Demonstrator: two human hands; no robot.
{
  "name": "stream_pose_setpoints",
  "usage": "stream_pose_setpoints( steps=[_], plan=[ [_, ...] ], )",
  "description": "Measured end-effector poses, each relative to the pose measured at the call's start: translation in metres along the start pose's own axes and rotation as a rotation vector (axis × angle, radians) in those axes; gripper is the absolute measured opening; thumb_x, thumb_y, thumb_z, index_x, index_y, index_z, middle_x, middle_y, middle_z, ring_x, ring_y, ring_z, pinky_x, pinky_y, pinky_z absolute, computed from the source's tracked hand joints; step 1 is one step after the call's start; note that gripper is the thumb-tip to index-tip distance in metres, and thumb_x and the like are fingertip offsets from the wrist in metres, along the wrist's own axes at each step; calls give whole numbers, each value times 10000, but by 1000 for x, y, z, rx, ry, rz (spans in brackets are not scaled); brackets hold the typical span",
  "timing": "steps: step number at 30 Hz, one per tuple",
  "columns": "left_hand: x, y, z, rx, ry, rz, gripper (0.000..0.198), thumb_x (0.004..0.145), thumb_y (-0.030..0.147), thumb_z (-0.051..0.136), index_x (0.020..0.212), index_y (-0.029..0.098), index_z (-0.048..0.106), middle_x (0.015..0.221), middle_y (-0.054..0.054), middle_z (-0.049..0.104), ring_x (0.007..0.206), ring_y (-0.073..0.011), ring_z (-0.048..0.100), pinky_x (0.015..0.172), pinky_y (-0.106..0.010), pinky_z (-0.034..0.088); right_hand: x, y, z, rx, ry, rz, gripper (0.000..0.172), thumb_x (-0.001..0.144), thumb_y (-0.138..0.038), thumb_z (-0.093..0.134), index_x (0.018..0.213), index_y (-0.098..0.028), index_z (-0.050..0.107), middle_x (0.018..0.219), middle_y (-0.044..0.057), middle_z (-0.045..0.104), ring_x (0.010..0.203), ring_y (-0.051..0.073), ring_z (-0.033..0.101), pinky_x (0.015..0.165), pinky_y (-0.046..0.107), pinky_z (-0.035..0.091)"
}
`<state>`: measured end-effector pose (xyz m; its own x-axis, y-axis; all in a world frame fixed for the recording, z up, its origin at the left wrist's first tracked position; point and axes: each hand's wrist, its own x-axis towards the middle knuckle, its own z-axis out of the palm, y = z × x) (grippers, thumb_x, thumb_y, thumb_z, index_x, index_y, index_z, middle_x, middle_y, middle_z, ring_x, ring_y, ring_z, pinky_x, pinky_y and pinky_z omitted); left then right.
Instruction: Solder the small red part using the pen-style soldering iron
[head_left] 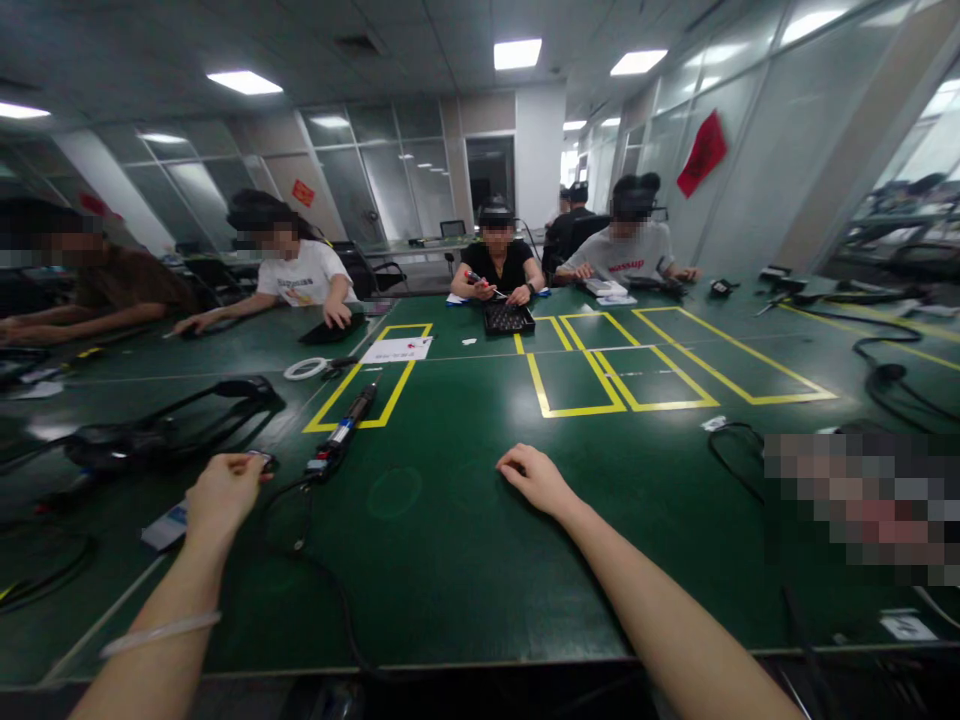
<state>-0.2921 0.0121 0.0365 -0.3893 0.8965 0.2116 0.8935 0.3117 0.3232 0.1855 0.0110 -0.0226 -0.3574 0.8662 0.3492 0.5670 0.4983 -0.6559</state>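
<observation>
My left hand (225,492) is over the left part of the green table (450,560), thumb and fingers pinched together. At its fingertips shows a small dark item (264,460), too small to name. Beside that hand, partly hidden by it, lies a small grey-and-blue box (165,527). A pen-shaped electric screwdriver (343,432) with a black cable lies to the right of my left hand. My right hand (536,478) rests on the table near the middle, its fingers curled in and nothing visible in them.
A black headset-like frame (172,425) lies at the left, with cables. Yellow tape rectangles (581,410) mark the table. A white sheet (397,349) and a white cable coil (305,369) lie further off. Across, a person works over a black tray (509,320); others sit alongside.
</observation>
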Motion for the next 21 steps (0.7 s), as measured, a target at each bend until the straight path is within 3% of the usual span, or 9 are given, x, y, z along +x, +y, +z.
stream_pose_setpoints(
  steps=[2,4,7,10,14,17,21],
  plan=[
    [-6,21,4,-207,106,-96,375,799,490,432,981,179,536,787,-60,670,800,-261,639,721,-395,482,0,0,0,-1,-2,0,137,870,-189,537,860,-183,674,806,35,601,793,152,549,734,260,414],
    [-15,52,9,-270,70,2,358,808,482,449,994,189,536,812,-28,656,798,-224,635,725,-343,478,0,-1,0,1,-3,-3,137,872,-192,535,863,-184,672,811,36,602,795,152,549,736,262,414],
    [-33,107,18,-417,-66,222,415,816,519,451,1046,192,561,860,-21,650,811,-195,622,743,-307,473,0,-1,0,10,-1,-8,135,873,-195,533,865,-187,667,817,36,603,787,151,548,728,264,414],
    [-59,162,26,-536,-276,404,441,833,526,443,1065,187,602,885,-33,636,787,-171,601,751,-299,465,0,-2,-1,33,2,-14,132,867,-188,531,870,-190,663,814,34,602,777,151,547,715,266,416],
    [-93,223,36,-748,-533,542,442,860,472,445,1175,176,538,810,-15,587,682,-128,533,661,-269,442,-1,-6,-1,154,7,-30,164,840,-174,548,979,-194,633,840,27,615,773,148,558,691,263,423],
    [-110,249,49,-911,-705,545,459,859,448,470,1222,167,490,778,1,552,643,-106,500,622,-251,425,-1,-12,-2,340,-32,-38,281,820,-178,571,1100,-199,568,882,22,629,775,139,575,675,251,433],
    [-119,257,72,-1001,-844,425,508,842,466,505,1238,150,471,696,23,525,587,-91,478,563,-229,384,-1,-18,-3,467,-59,-53,303,811,-210,599,1108,-193,542,910,23,639,757,129,573,680,248,440]
  ],
)
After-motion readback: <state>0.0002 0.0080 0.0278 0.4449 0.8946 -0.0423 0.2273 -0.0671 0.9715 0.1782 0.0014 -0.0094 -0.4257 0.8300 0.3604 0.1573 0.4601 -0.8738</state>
